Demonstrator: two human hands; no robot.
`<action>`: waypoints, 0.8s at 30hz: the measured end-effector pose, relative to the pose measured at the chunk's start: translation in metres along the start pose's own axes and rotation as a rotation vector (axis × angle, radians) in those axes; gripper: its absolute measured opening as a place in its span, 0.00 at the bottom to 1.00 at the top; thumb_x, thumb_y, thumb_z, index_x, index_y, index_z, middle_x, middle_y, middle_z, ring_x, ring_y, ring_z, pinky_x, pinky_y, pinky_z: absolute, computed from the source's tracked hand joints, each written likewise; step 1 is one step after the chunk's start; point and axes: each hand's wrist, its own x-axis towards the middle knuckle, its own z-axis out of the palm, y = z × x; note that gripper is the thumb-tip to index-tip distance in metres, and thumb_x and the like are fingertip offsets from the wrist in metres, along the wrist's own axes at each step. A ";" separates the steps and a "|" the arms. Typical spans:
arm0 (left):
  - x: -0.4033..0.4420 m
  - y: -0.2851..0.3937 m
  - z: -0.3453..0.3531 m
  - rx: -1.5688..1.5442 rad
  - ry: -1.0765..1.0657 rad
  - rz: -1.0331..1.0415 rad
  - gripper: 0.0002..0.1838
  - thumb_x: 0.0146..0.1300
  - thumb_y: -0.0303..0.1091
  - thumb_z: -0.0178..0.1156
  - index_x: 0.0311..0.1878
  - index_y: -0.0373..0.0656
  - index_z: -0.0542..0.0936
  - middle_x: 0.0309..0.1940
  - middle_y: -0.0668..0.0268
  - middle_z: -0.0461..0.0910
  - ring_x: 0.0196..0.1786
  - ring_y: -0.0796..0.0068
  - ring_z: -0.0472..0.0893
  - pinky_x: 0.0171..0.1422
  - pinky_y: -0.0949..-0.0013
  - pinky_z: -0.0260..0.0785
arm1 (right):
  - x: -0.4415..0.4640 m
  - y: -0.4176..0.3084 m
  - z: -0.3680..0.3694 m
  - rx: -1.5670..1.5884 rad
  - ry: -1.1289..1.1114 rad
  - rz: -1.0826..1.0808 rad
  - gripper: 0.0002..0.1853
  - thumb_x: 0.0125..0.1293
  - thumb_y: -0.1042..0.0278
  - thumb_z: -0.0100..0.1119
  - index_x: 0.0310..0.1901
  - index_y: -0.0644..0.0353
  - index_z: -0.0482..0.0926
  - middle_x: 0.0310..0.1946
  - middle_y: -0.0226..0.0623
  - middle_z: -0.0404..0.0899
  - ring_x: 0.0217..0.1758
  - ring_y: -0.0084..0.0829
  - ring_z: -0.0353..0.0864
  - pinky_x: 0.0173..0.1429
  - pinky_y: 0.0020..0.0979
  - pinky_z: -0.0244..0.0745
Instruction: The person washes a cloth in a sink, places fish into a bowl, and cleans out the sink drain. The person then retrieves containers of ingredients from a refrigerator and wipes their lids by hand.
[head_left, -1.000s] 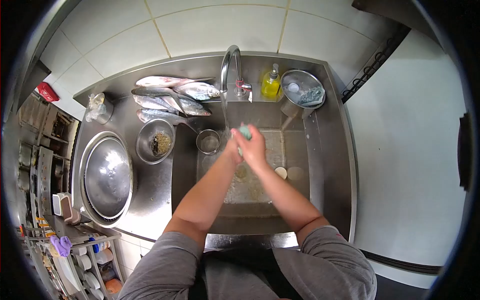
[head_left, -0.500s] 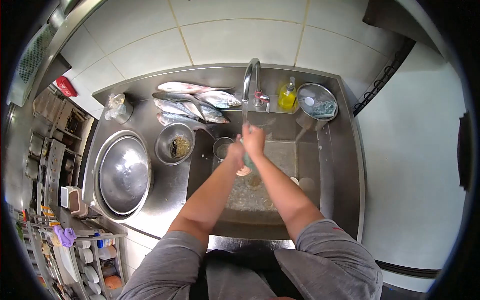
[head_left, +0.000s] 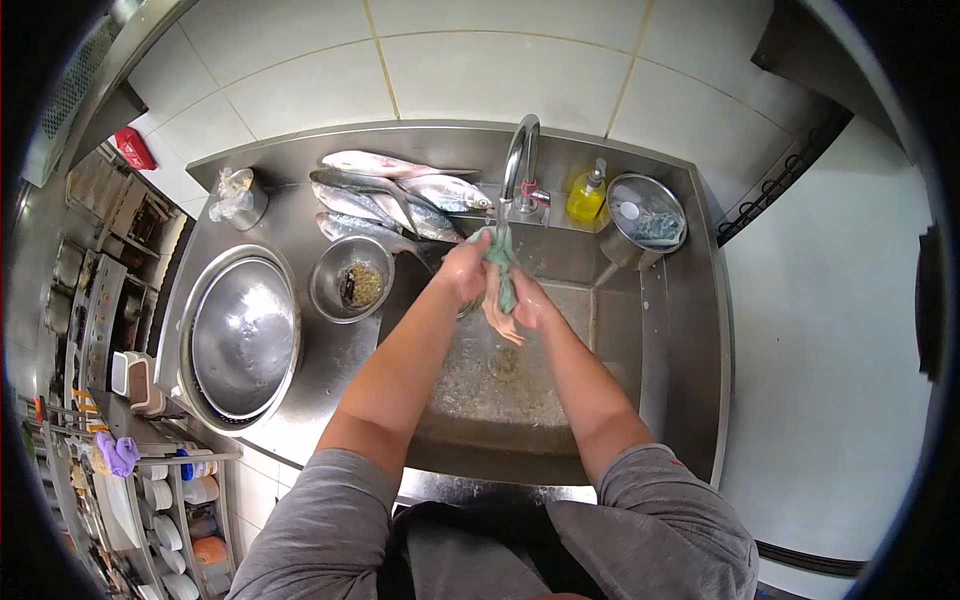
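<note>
Left hand (head_left: 463,270): fingers closed on bunched green cloth (head_left: 507,292). Right hand (head_left: 530,302): against the cloth's right side; finger closure partly hidden, cannot tell. Pale strip (head_left: 501,318): hanging between the hands, material unclear. Cloth position: below faucet (head_left: 514,160), above sink (head_left: 560,385). Step, as judged: rinsing; next move calls for turning the cloth beneath the faucet. Counter (head_left: 340,365), left: steel bowl (head_left: 322,284); beyond, whole fish (head_left: 442,192). Far right: yellow bottle (head_left: 585,203).

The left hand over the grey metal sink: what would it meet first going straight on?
First, the crumpled pale-green cloth-like piece against the left hand; beyond that, probably the curved silver metal faucet, though depth is unclear.
</note>
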 end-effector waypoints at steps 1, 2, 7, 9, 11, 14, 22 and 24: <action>-0.002 0.000 -0.006 0.000 0.002 -0.004 0.18 0.71 0.44 0.43 0.56 0.43 0.69 0.50 0.59 0.74 0.55 0.60 0.73 0.61 0.53 0.65 | -0.008 -0.001 -0.004 0.106 0.054 -0.056 0.26 0.66 0.48 0.50 0.49 0.67 0.72 0.44 0.38 0.77 0.47 0.33 0.77 0.50 0.35 0.72; -0.006 -0.001 -0.011 -0.127 0.042 -0.014 0.19 0.71 0.45 0.43 0.55 0.42 0.69 0.50 0.58 0.74 0.55 0.60 0.73 0.60 0.53 0.65 | -0.013 -0.001 -0.005 0.213 0.109 -0.111 0.21 0.65 0.53 0.52 0.47 0.66 0.73 0.42 0.38 0.77 0.44 0.32 0.78 0.48 0.34 0.73; -0.003 -0.036 -0.035 -0.215 0.297 -0.011 0.23 0.69 0.50 0.46 0.54 0.39 0.71 0.53 0.57 0.73 0.55 0.59 0.73 0.55 0.51 0.67 | -0.002 0.011 0.030 0.157 0.352 -0.584 0.11 0.62 0.64 0.51 0.32 0.64 0.76 0.27 0.33 0.78 0.30 0.24 0.76 0.34 0.32 0.71; 0.028 -0.068 -0.063 -0.080 0.286 0.017 0.23 0.69 0.51 0.46 0.53 0.40 0.72 0.44 0.60 0.77 0.46 0.62 0.77 0.52 0.56 0.70 | -0.026 0.001 0.081 -0.137 0.464 -0.607 0.15 0.63 0.59 0.52 0.28 0.64 0.75 0.23 0.36 0.79 0.27 0.32 0.78 0.34 0.33 0.70; 0.040 -0.080 -0.077 0.257 0.312 0.146 0.24 0.68 0.49 0.48 0.52 0.35 0.72 0.46 0.56 0.76 0.44 0.60 0.78 0.51 0.56 0.70 | -0.028 -0.007 0.093 -0.319 0.570 -0.706 0.17 0.64 0.56 0.52 0.28 0.64 0.76 0.22 0.40 0.79 0.28 0.39 0.78 0.34 0.35 0.70; 0.022 -0.058 -0.032 -0.006 0.298 0.049 0.22 0.71 0.48 0.43 0.51 0.37 0.71 0.40 0.58 0.77 0.41 0.62 0.79 0.47 0.57 0.72 | -0.012 -0.022 0.073 -0.739 0.826 -0.777 0.20 0.66 0.53 0.50 0.27 0.64 0.76 0.24 0.48 0.79 0.30 0.50 0.78 0.35 0.38 0.69; -0.012 -0.025 -0.015 -0.039 0.181 0.068 0.23 0.72 0.46 0.39 0.57 0.36 0.66 0.48 0.59 0.74 0.51 0.64 0.74 0.58 0.56 0.63 | -0.012 -0.029 0.035 -0.678 0.387 -0.579 0.19 0.70 0.57 0.47 0.32 0.67 0.76 0.21 0.34 0.73 0.28 0.20 0.64 0.35 0.32 0.65; -0.026 -0.016 0.016 -0.049 0.245 0.136 0.24 0.72 0.47 0.39 0.61 0.38 0.63 0.50 0.59 0.73 0.52 0.64 0.73 0.59 0.57 0.62 | -0.016 -0.016 0.050 -0.561 0.257 -0.587 0.17 0.69 0.57 0.49 0.35 0.66 0.77 0.24 0.40 0.76 0.31 0.27 0.73 0.38 0.31 0.69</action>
